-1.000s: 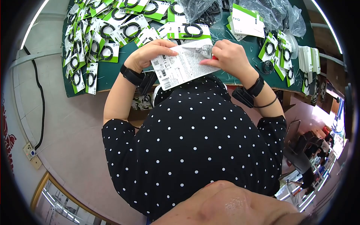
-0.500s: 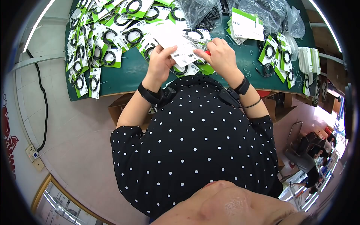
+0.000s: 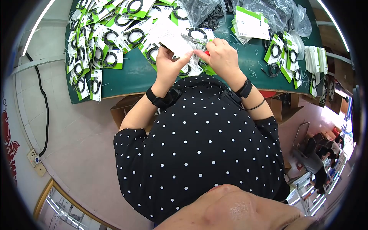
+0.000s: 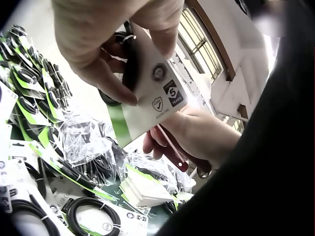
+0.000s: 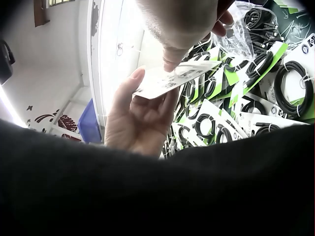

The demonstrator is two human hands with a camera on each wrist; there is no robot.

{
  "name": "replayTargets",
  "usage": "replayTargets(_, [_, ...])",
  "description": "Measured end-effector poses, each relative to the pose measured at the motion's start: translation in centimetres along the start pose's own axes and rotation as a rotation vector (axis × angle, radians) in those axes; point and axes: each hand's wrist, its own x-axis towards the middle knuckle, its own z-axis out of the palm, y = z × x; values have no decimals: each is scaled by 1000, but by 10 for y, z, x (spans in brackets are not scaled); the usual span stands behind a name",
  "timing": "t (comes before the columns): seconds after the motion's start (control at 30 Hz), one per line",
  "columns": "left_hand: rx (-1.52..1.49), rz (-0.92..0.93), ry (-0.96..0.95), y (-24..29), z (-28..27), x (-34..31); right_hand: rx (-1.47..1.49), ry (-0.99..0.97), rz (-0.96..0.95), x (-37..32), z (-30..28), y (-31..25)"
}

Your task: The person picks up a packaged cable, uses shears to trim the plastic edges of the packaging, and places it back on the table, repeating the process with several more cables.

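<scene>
My left hand (image 3: 168, 69) holds a white and green retail card (image 3: 174, 39) by its near edge, thumb on one face and fingers beneath. In the left wrist view, the black coiled cable (image 4: 130, 69) on that card shows beside my curled fingers. My right hand (image 3: 222, 55) grips red-handled cutters (image 3: 195, 40), with the metal blades pointing left over the table side of the card. The thumb of my right hand reaches the card's near right corner. In the right wrist view, a fingertip (image 5: 171, 65) meets the face of the card.
Carded cables (image 3: 111, 38) lie heaped across the left and middle of the green table (image 3: 132, 73). Clear plastic bags (image 3: 264, 15) sit at the back, near stacked cards (image 3: 253, 25). A loose cable coil (image 3: 273, 69) and more cards (image 3: 316, 61) lie to the right.
Both hands and the card have shifted away from my body over the table, and the card has turned. The cutters have come off the card's middle to its right edge.
</scene>
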Motion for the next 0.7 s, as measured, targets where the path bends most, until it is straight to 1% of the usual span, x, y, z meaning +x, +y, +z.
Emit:
replayTargets(0.2, [64, 45, -14, 7, 6, -3, 0, 7, -16, 0, -1, -3])
replayTargets(0.3, [62, 45, -3, 0, -3, 1, 86, -93, 74, -1, -1, -2])
replayTargets(0.37, [62, 50, 5, 4, -6, 5, 97, -56, 84, -1, -4, 2])
replayTargets(0.43, [-187, -110, 72, 14, -9, 10, 125, 17, 104, 0, -8, 8])
replayTargets(0.47, [-311, -191, 104, 18, -11, 11, 128, 19, 101, -1, -9, 10])
replayTargets(0.5, [-308, -189, 106, 19, -14, 12, 104, 0, 105, -4, -12, 12])
replayTargets(0.6, [-348, -104, 154, 19, -17, 14, 55, -42, 116, -10, -16, 13])
replayTargets(0.7, [-342, -57, 141, 21, -13, 13, 82, 47, -38, -14, -12, 9])
